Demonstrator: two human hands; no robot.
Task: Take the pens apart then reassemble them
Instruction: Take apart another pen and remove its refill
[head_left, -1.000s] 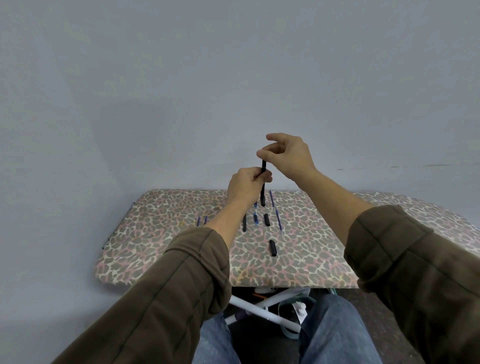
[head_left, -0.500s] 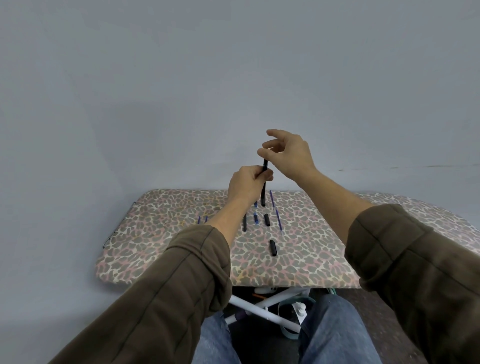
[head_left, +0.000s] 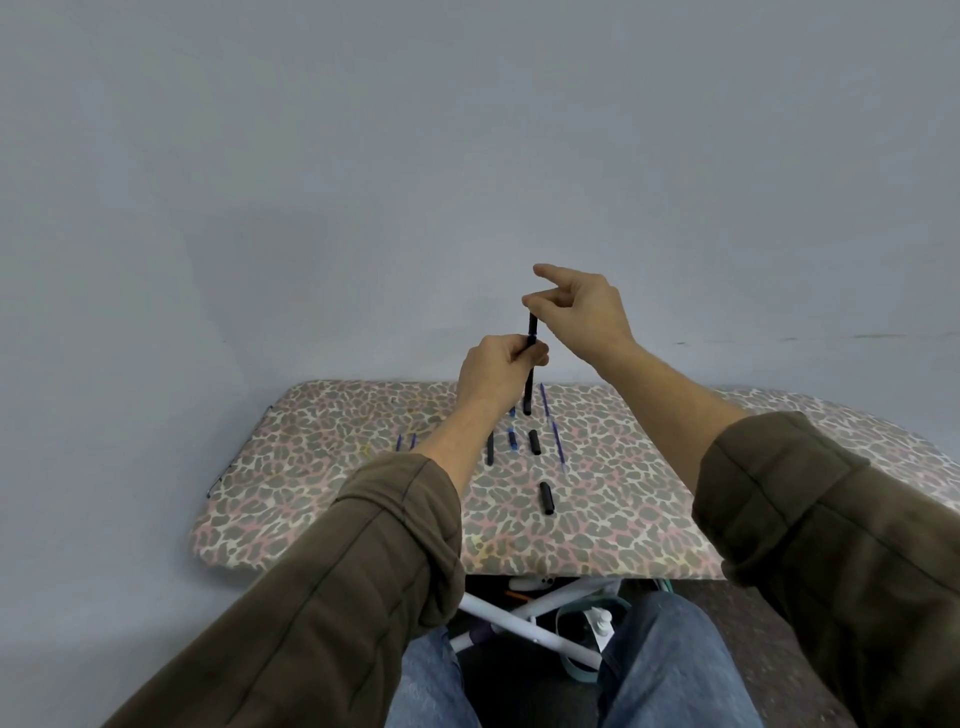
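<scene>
Pen (head_left: 528, 392): held upright over the far edge of the board (head_left: 311, 467). Left hand (head_left: 493, 369) grips the barrel at mid-length. Right hand (head_left: 582, 312) pinches the top end from above, one finger extended.

left sleeve (head_left: 363, 545): dark olive-brown, cuff bunched | right sleeve (head_left: 831, 545): same fabric, stitched seams | jeans (head_left: 670, 665): blue denim

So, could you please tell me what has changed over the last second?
The right hand, pinching the pen's upper black piece, has lifted it slightly, exposing a little blue at the joint. The left hand still grips the lower barrel; loose parts on the leopard-print board stayed put.
</scene>
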